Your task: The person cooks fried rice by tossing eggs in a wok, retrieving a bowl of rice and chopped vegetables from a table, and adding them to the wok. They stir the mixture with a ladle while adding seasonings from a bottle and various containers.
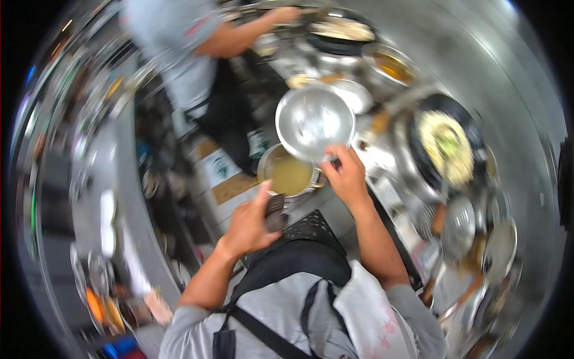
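A shiny steel bowl (pixel 315 121) is held up in front of me, its rim pinched between the fingers of my right hand (pixel 345 176). Lower and to the left, my left hand (pixel 248 221) is wrapped round a dark brown handle (pixel 275 213); what the handle belongs to is hard to make out. Beneath the bowl and beyond my left hand stands a pot of yellowish liquid (pixel 289 173), partly hidden by the bowl.
On the right, a black wok (pixel 468 122) holds pale food with green bits. Ladles and a round strainer (pixel 458 224) lie below it. A co-worker (pixel 179 54) reaches toward another wok (pixel 341 45) at the top. A metal counter (pixel 107 155) runs along the left.
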Demonstrator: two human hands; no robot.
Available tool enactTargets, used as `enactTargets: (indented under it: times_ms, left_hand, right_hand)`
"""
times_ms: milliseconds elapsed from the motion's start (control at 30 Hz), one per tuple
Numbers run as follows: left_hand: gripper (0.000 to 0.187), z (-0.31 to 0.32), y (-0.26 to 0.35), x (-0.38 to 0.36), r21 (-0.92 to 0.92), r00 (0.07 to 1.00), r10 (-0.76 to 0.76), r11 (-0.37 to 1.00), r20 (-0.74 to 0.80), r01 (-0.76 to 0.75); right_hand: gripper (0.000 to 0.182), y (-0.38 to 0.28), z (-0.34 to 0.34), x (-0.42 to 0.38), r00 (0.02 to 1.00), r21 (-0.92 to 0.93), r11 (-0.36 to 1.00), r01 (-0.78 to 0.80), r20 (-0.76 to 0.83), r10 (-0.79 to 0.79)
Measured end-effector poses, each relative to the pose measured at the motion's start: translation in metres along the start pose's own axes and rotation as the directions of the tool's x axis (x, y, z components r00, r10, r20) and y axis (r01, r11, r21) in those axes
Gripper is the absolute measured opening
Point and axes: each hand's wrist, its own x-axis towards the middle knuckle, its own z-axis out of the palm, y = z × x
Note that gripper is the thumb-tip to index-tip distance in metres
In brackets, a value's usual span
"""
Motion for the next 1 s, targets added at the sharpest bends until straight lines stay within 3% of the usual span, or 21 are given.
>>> enactTargets:
  times_ms: [33, 100, 133, 200, 267, 300, 333, 367, 433, 533, 600, 633, 667, 733, 800, 900, 967, 1000]
  left_hand:
    - [0.099, -0.004, -0.007, 0.002, 0.018, 0.997, -0.061, 0.998, 0.056, 0.060]
    - [0.081, -0.009, -0.034, -0.008, 0.060, 0.996, -0.036, 0.998, 0.078, 0.032]
    - [0.078, -0.003, -0.051, -0.021, 0.068, 0.997, -0.078, 0.995, 0.017, 0.076]
    - [0.075, -0.011, -0.080, -0.048, 0.079, 0.987, -0.148, 0.985, -0.067, 0.153]
    - [0.073, -0.029, -0.103, -0.077, 0.074, 0.847, -0.510, 0.848, -0.153, 0.524]
    - [0.062, -0.042, -0.116, -0.088, 0.135, 0.791, -0.551, 0.791, -0.266, 0.597]
    - [0.060, -0.056, -0.128, -0.099, 0.128, 0.668, -0.657, 0.673, -0.349, 0.729]
    - [0.060, -0.066, -0.150, -0.116, 0.058, 0.575, -0.693, 0.615, -0.435, 0.786]
    - [0.066, -0.097, -0.175, -0.136, -0.021, 0.343, -0.795, 0.408, -0.500, 0.913]
    - [0.078, -0.123, -0.190, -0.150, -0.114, 0.260, -0.741, 0.412, -0.620, 0.904]
    - [0.080, -0.127, -0.189, -0.140, -0.180, 0.293, -0.752, 0.476, -0.590, 0.861]
    - [0.075, -0.118, -0.200, -0.137, -0.152, 0.381, -0.701, 0.570, -0.603, 0.808]
    - [0.070, -0.111, -0.204, -0.126, -0.176, 0.410, -0.737, 0.573, -0.537, 0.800]
    - [0.064, -0.087, -0.212, -0.100, -0.256, 0.529, -0.774, 0.621, -0.348, 0.741]
    - [0.060, -0.051, -0.224, -0.080, -0.248, 0.674, -0.717, 0.695, -0.176, 0.675]
    - [0.054, 0.004, -0.232, -0.045, -0.278, 0.783, -0.604, 0.735, 0.145, 0.618]
    - [0.051, 0.024, -0.226, -0.020, -0.136, 0.773, -0.500, 0.799, 0.390, 0.585]
    - [0.051, 0.041, -0.239, -0.013, -0.123, 0.781, -0.458, 0.825, 0.425, 0.551]
  right_hand:
    - [0.025, -0.006, 0.018, -0.007, 0.982, -0.040, 0.997, 0.065, 0.181, -0.057]
    - [0.033, -0.011, 0.057, -0.015, 0.850, -0.037, 0.978, 0.207, 0.502, -0.161]
    - [0.033, -0.017, 0.078, -0.016, 0.807, 0.022, 0.972, 0.233, 0.553, -0.206]
    - [0.050, -0.027, 0.113, -0.015, 0.825, 0.132, 0.983, 0.127, 0.536, -0.178]
    - [0.057, -0.029, 0.133, -0.017, 0.800, 0.131, 0.989, 0.066, 0.585, -0.131]
    - [0.064, -0.027, 0.139, -0.019, 0.795, 0.102, 0.995, -0.012, 0.604, -0.052]
    - [0.063, -0.017, 0.147, -0.024, 0.800, 0.065, 0.998, 0.013, 0.599, -0.050]
    - [0.063, -0.005, 0.152, -0.031, 0.789, 0.071, 0.997, 0.018, 0.611, -0.058]
    - [0.057, 0.021, 0.156, -0.052, 0.669, -0.158, 0.984, -0.078, 0.724, 0.169]
    - [0.052, 0.088, 0.148, -0.112, 0.549, -0.312, 0.929, -0.199, 0.749, 0.370]
    - [0.052, 0.105, 0.129, -0.150, 0.519, -0.440, 0.857, -0.268, 0.683, 0.513]
    - [0.051, 0.111, 0.116, -0.171, 0.415, -0.520, 0.794, -0.316, 0.677, 0.608]
    - [0.051, 0.116, 0.102, -0.192, 0.309, -0.594, 0.713, -0.373, 0.645, 0.699]
    - [0.050, 0.128, 0.085, -0.241, 0.304, -0.623, 0.637, -0.453, 0.564, 0.768]
    - [0.048, 0.119, 0.070, -0.273, 0.322, -0.596, 0.575, -0.561, 0.483, 0.814]
    - [0.048, 0.087, 0.049, -0.299, 0.368, -0.506, 0.461, -0.729, 0.279, 0.887]
    - [0.048, 0.060, 0.040, -0.306, 0.436, -0.404, 0.463, -0.789, 0.163, 0.885]
    - [0.048, 0.040, 0.033, -0.307, 0.418, -0.377, 0.429, -0.821, 0.116, 0.901]
